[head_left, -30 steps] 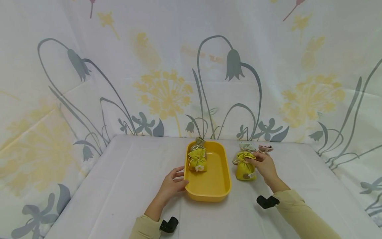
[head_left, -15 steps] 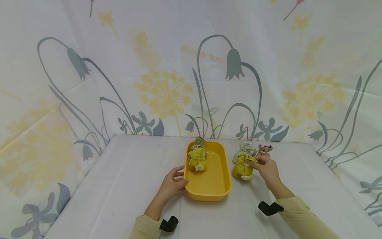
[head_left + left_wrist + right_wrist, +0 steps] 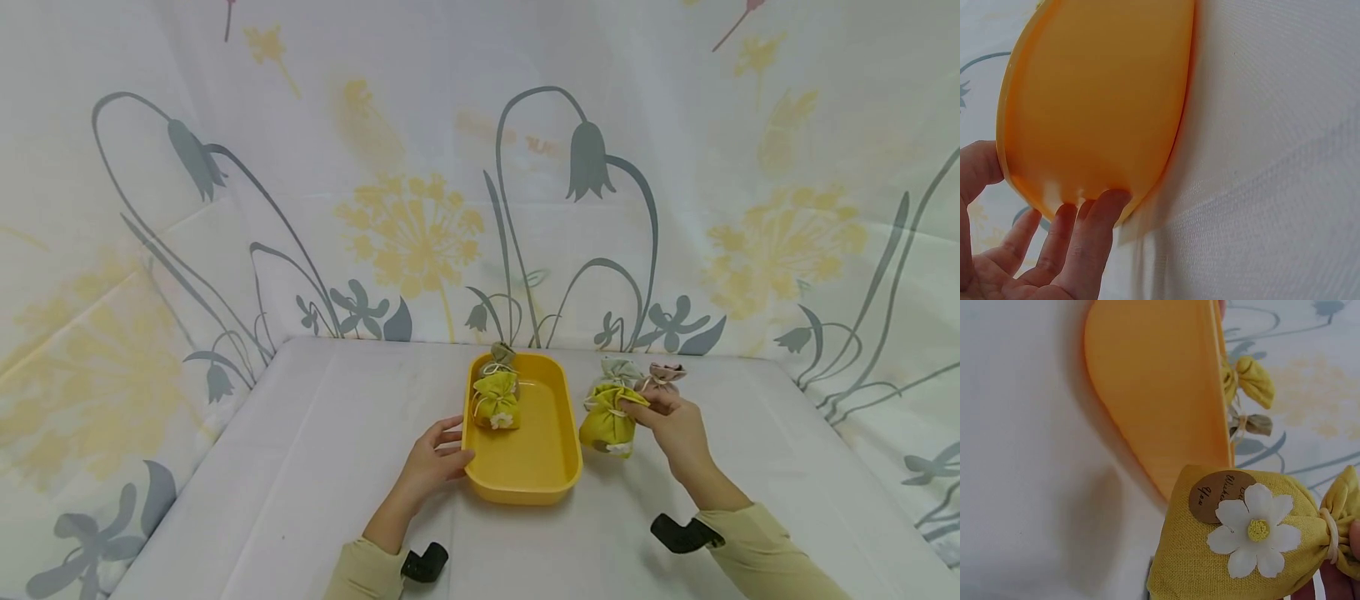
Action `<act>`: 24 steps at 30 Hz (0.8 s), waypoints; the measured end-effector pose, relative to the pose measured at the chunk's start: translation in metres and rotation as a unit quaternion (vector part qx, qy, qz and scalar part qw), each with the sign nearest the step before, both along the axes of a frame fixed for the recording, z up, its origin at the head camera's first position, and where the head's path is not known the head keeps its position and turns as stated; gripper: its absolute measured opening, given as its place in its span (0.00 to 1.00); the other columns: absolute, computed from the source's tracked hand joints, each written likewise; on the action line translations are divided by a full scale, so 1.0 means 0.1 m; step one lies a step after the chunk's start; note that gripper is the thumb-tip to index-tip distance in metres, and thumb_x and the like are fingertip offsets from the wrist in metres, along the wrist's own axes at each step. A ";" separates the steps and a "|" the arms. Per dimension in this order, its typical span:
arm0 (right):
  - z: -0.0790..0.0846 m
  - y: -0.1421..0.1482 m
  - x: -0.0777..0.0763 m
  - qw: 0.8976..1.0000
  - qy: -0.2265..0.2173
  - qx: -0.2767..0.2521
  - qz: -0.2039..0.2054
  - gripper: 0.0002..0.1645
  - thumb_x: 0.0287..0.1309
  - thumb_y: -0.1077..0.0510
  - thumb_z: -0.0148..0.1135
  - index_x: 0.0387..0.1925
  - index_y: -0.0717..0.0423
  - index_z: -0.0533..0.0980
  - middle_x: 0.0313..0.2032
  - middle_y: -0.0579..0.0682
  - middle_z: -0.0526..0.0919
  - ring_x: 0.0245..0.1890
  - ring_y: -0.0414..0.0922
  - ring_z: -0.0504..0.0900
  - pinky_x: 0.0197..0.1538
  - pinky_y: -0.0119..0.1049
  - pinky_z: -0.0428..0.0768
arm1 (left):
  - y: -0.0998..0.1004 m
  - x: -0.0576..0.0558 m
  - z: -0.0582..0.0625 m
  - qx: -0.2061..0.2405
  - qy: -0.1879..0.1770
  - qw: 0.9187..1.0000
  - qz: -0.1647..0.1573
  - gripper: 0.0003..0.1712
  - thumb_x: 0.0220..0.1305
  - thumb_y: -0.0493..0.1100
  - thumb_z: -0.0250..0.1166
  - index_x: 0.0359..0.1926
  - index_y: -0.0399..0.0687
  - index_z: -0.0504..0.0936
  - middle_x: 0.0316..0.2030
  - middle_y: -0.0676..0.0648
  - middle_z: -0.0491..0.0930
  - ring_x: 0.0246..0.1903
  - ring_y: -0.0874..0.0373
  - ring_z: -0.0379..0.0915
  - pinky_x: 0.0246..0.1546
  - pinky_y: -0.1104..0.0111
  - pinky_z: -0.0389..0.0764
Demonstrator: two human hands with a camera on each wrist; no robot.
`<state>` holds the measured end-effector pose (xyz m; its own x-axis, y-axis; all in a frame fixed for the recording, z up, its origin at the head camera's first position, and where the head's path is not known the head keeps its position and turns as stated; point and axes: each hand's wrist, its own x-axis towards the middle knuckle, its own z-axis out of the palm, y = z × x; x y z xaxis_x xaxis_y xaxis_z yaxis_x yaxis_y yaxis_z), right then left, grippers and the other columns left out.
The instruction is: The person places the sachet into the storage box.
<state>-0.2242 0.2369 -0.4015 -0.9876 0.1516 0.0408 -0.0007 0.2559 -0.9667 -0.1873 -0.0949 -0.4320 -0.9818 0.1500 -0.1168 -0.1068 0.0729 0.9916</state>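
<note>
Pinching a yellow-green drawstring pouch (image 3: 606, 428) by its gathered top, right hand (image 3: 672, 425) holds it up just right of the yellow tray (image 3: 528, 458). Left hand (image 3: 429, 458), fingers slightly spread, touches tray's left wall.

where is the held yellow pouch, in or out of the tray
Out: the right hand holds the yellow pouch beside the tray in the head view.

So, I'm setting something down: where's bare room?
Free: the tray at its near end, before two bags; table left of the left hand and right of the right hand. Crowded: right of the tray, with the held bag, pale bag and pink bag.
</note>
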 end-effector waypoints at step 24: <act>0.32 -0.30 0.17 0.998 0.050 -0.019 0.031 0.19 0.54 0.62 0.66 0.43 0.74 0.75 0.29 0.37 0.82 0.31 0.34 0.80 0.39 0.25 0.79 | -0.02 -0.16 -0.32 -0.006 -0.001 1.000 0.010 0.34 0.58 0.37 0.65 0.65 0.43 0.64 0.55 0.36 0.69 0.49 0.46 0.73 0.38 0.62 0.82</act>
